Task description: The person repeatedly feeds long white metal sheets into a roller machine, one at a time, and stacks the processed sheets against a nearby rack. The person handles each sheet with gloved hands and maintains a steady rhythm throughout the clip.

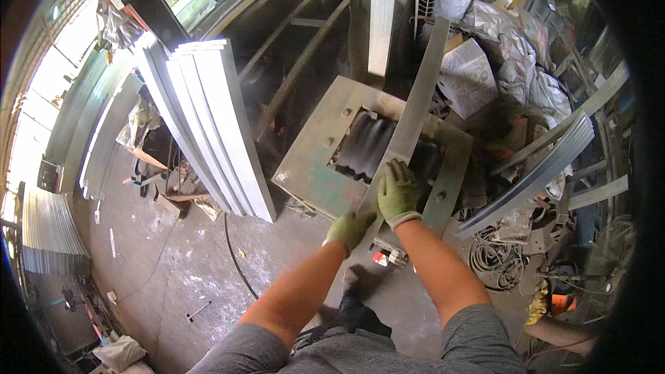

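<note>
A long flat metal bar [414,107] slants across a machine with a worn, greenish-grey top plate [312,173]. Dark ridged rollers [364,144] show through an opening in that plate, on both sides of the bar. Both my hands wear green gloves. My left hand [351,230] is closed round the bar's near end, its fingertips partly hidden. Farther up, my right hand [398,190] lies on the bar's upper face with its fingers stretched out.
Long metal bars [215,125] lean upright at left, with stacked strips [52,232] beyond. More strips [537,173] stand at right above coiled cable [495,260]. A cable [235,263] crosses the floor. Another person's arm [561,332] shows at lower right.
</note>
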A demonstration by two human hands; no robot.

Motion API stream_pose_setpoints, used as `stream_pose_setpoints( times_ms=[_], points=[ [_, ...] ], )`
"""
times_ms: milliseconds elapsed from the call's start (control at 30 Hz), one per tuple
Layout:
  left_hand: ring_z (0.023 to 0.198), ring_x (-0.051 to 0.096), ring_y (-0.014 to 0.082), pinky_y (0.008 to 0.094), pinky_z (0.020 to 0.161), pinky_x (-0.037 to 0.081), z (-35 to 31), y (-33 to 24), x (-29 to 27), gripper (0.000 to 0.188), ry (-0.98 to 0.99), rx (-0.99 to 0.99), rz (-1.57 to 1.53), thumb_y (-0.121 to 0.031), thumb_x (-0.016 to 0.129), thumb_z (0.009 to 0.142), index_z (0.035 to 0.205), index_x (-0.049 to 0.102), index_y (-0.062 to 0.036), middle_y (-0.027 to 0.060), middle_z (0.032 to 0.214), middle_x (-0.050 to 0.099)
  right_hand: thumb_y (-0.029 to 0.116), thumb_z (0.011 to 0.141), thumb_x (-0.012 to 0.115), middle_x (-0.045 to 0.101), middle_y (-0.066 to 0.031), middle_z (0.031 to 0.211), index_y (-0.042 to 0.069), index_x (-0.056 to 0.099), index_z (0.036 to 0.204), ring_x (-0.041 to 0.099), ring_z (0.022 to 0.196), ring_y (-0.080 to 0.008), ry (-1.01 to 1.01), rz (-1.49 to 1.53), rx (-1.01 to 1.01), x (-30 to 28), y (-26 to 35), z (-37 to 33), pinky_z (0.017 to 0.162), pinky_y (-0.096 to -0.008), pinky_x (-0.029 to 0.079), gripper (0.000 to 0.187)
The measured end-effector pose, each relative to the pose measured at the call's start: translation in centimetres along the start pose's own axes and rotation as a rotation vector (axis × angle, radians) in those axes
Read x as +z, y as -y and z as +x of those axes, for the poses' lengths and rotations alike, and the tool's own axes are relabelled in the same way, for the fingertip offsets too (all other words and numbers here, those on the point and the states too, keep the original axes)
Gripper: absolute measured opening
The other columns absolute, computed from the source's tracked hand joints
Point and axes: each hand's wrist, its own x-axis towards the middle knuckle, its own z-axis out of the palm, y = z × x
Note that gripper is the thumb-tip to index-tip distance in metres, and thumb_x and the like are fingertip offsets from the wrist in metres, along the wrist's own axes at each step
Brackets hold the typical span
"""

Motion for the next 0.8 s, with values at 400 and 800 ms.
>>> stream_pose_setpoints(
  times_ms=[400,800],
  points=[
    [0.12,0.069,0.0494,0.0536,0.101,0.055,5.4,-3.1,-2.0,0.059,0.057,-0.011,-0.092,-0.064,0.047,0.109,0.137,0.072,-0.0196,0.0272,0.129,0.073,0.023,0.099,0.063,0.064,-0.016,0.151,0.006,0.068,0.137,0.057,0.141,-0.0378,0.179,-0.236,0.142,2.4,-3.0,6.6,0.122,-0.0515,0.042,0.042],
    [0.116,0.072,0.047,0.0536,0.1,0.056,-3.9,-4.1,-3.0,0.059,0.053,0.021,-0.144,-0.063,0.052,0.106,0.135,0.072,-0.0161,0.0269,0.127,0.074,0.022,0.097,0.065,0.06,-0.0152,0.152,0.004,0.064,0.14,0.053,0.143,-0.0368,0.232,-0.291,0.086,-0.1,0.0,1.7,0.126,-0.0501,0.039,0.046]
  ],
)
